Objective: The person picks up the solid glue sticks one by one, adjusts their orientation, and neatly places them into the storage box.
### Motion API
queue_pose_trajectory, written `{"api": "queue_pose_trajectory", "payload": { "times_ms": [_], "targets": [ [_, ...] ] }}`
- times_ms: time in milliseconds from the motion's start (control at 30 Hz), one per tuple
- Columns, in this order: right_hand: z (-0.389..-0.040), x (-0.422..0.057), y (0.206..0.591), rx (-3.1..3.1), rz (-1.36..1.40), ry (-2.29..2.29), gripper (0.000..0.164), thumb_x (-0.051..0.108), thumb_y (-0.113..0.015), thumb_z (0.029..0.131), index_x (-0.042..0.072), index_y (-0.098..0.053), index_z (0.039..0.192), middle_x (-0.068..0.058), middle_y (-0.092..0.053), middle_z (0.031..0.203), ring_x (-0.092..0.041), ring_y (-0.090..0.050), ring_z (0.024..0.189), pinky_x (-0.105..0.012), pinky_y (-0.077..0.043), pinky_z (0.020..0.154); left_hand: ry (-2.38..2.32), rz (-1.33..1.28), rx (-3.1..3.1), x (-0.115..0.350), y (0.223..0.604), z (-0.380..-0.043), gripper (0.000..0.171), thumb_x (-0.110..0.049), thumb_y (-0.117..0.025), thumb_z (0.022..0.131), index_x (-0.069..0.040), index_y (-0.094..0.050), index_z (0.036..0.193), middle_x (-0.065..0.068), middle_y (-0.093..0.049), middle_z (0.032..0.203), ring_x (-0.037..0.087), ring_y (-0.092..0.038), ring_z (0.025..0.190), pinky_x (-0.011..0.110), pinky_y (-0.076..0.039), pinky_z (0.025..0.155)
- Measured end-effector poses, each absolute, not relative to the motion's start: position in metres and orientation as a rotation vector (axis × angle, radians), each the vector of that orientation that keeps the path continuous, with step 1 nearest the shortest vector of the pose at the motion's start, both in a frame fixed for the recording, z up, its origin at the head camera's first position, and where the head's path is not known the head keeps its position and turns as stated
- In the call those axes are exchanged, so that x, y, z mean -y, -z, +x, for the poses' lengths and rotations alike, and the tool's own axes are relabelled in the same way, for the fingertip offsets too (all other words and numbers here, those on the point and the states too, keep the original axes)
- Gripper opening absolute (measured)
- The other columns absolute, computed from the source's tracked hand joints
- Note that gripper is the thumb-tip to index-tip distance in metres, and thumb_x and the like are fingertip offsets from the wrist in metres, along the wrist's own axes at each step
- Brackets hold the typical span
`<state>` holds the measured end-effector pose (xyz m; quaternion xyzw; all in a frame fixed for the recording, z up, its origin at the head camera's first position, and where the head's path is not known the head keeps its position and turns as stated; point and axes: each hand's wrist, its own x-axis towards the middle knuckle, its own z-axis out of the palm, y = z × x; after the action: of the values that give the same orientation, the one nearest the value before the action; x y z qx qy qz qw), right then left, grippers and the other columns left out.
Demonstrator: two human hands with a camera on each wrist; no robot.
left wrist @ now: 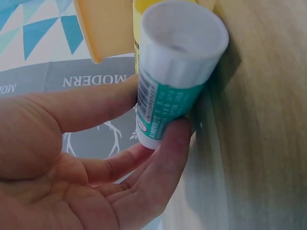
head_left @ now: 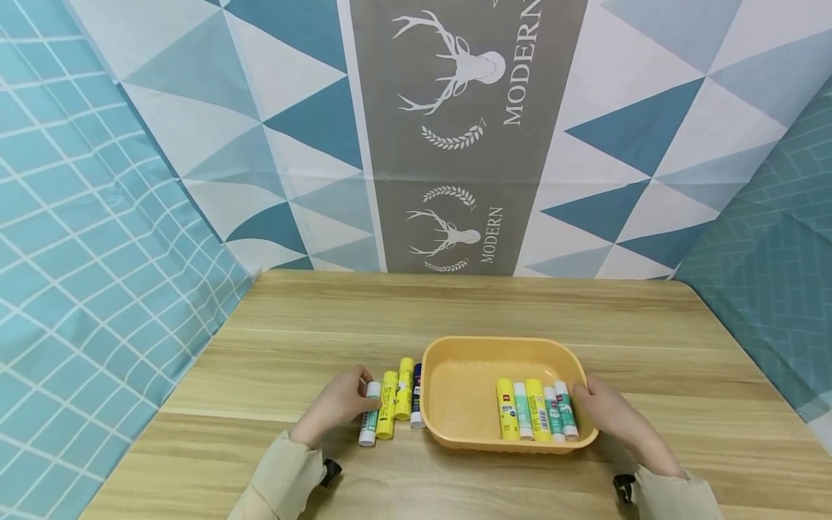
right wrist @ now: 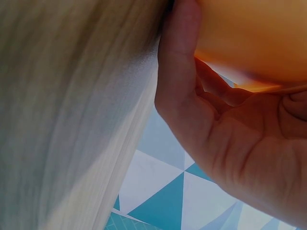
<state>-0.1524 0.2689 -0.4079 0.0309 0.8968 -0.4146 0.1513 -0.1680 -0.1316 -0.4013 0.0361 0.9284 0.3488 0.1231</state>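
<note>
My left hand (head_left: 339,401) pinches a white and teal glue stick (head_left: 369,419) between thumb and fingers. In the left wrist view its white end (left wrist: 184,43) points toward the camera. Right beside it on the table are two yellow glue sticks (head_left: 387,406) and a dark blue one (head_left: 417,397), partly hidden by the wall of an orange plastic basket (head_left: 455,440). My right hand (head_left: 611,412) grips that basket at its right end. In the right wrist view the fingers (right wrist: 178,62) lie along the orange wall (right wrist: 254,43).
Inside the basket, several yellow and teal-and-white glue sticks (head_left: 536,410) lie side by side toward the right. The wooden table (head_left: 312,318) reaches back to a patterned cloth backdrop (head_left: 448,173). Blue cloth (head_left: 84,238) hangs along the left side.
</note>
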Motion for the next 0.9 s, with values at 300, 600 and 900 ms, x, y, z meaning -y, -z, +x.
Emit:
{"api": "queue_pose_trajectory", "payload": {
  "times_ms": [300,600,900],
  "targets": [
    [-0.152,-0.269,0.407,-2.579,0.093,1.176,0.045,0.026,-0.027,0.098,-0.011,-0.035,0.122,-0.013,-0.057,0.09,-0.016,-0.055,0.071,-0.03,-0.046,0.057,-0.994,0.08,-2.721,0.129,0.398,-0.168,0.03,-0.008,-0.067,0.076,-0.001,-0.052,0.101,0.007,-0.054,0.079,0.016,-0.051,0.064,0.027,-0.044,0.053],
    [-0.152,-0.268,0.407,-2.579,0.09,1.186,0.044,0.024,-0.026,0.097,-0.011,-0.035,0.122,-0.013,-0.057,0.091,-0.015,-0.055,0.072,-0.03,-0.047,0.057,-0.959,0.114,-2.76,0.13,0.39,-0.171,0.034,-0.007,-0.063,0.076,-0.001,-0.052,0.107,0.007,-0.055,0.081,0.017,-0.051,0.065,0.028,-0.043,0.052],
    [-0.152,-0.269,0.408,-2.585,0.073,1.187,0.044,0.024,-0.026,0.097,-0.012,-0.035,0.122,-0.012,-0.057,0.089,-0.015,-0.056,0.07,-0.029,-0.047,0.055,-0.995,0.146,-2.83,0.122,0.377,-0.171,0.038,-0.011,-0.063,0.077,-0.001,-0.055,0.113,0.009,-0.058,0.093,0.017,-0.054,0.075,0.027,-0.047,0.057]
  ]
}}
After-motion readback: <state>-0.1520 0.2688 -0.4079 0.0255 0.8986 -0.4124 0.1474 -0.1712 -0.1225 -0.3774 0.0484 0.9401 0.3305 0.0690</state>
